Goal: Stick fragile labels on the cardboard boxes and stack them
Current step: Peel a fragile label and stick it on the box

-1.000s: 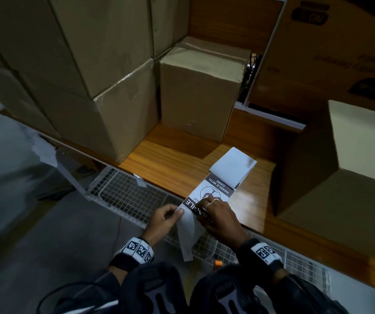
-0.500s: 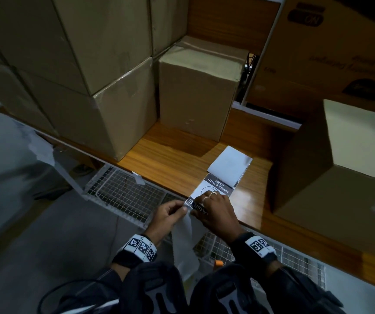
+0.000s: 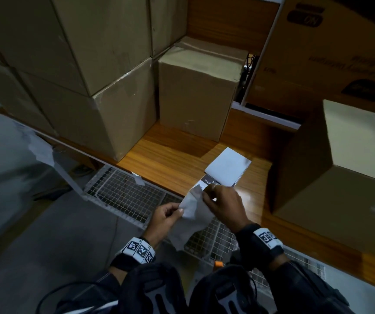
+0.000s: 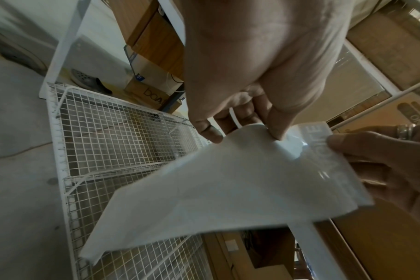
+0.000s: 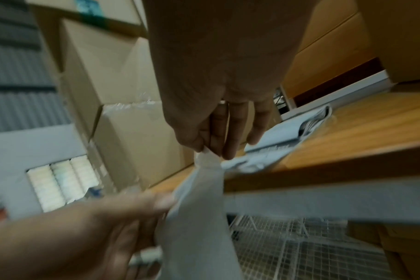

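Observation:
A fragile label (image 3: 206, 181) with a black printed band lies at the front edge of the wooden shelf (image 3: 170, 164). My right hand (image 3: 204, 196) pinches its near end. My left hand (image 3: 180, 210) pinches the white backing paper (image 3: 193, 214), which hangs peeled below the shelf edge. In the left wrist view the backing paper (image 4: 204, 189) bends away from the label (image 4: 324, 151), with faint letters showing through. A pad of more labels (image 3: 227, 166) lies just behind. Plain cardboard boxes stand at the left (image 3: 118, 114), in the middle (image 3: 198, 94) and at the right (image 3: 340, 189).
A white wire basket (image 3: 125, 193) hangs under the shelf front, below my hands. Grey floor lies to the left. A large printed carton (image 3: 329, 53) fills the back right. A bare strip of shelf shows between the middle and right boxes.
My left hand has pulled the backing paper down and to the left, further off the label. My right hand has slid forward over the label and covers more of it.

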`<state>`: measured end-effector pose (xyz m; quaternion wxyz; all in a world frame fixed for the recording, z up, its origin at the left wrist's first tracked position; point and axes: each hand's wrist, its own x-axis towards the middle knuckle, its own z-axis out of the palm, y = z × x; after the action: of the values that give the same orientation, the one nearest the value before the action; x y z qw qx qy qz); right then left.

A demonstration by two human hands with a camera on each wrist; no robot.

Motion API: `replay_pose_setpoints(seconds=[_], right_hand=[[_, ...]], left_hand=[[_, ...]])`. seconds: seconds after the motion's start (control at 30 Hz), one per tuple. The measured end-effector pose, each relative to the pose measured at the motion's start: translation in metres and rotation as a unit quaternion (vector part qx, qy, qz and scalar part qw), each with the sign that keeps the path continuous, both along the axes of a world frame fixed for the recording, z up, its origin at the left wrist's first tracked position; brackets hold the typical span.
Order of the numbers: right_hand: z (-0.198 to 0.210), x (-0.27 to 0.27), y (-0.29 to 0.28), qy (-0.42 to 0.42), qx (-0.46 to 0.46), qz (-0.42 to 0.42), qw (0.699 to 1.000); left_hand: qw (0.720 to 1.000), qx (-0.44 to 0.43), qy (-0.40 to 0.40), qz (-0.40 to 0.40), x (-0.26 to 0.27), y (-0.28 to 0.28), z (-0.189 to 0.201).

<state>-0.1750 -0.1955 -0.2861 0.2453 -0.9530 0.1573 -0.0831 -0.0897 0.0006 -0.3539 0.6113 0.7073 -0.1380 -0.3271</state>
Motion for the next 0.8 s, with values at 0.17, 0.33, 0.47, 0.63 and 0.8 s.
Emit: replay_pose_setpoints(seconds=[0.17, 0.33, 0.47, 0.63, 0.8], right_hand=[[0.023, 0.009, -0.039, -0.053, 0.029, -0.071, 0.996], [0.052, 0.011, -0.075, -0.091, 0.017, -0.139, 0.986], [0.072, 0.011, -0.093, -0.101, -0.014, -0.217, 0.971], [0.087, 0.014, -0.102, -0.127, 0.001, -0.278, 0.952], [0.098, 0.015, -0.104, -0.17, 0.033, -0.297, 0.939]], left_hand=[[0.999, 0.023, -0.026, 0.008, 0.003, 0.001, 0.001], [0.998, 0.037, -0.041, 0.021, 0.006, 0.001, -0.002], [0.996, 0.064, -0.048, 0.027, 0.009, 0.001, -0.004], [0.995, 0.087, -0.049, 0.032, 0.009, 0.001, -0.002], [0.994, 0.085, -0.04, 0.05, 0.008, 0.003, 0.004]])
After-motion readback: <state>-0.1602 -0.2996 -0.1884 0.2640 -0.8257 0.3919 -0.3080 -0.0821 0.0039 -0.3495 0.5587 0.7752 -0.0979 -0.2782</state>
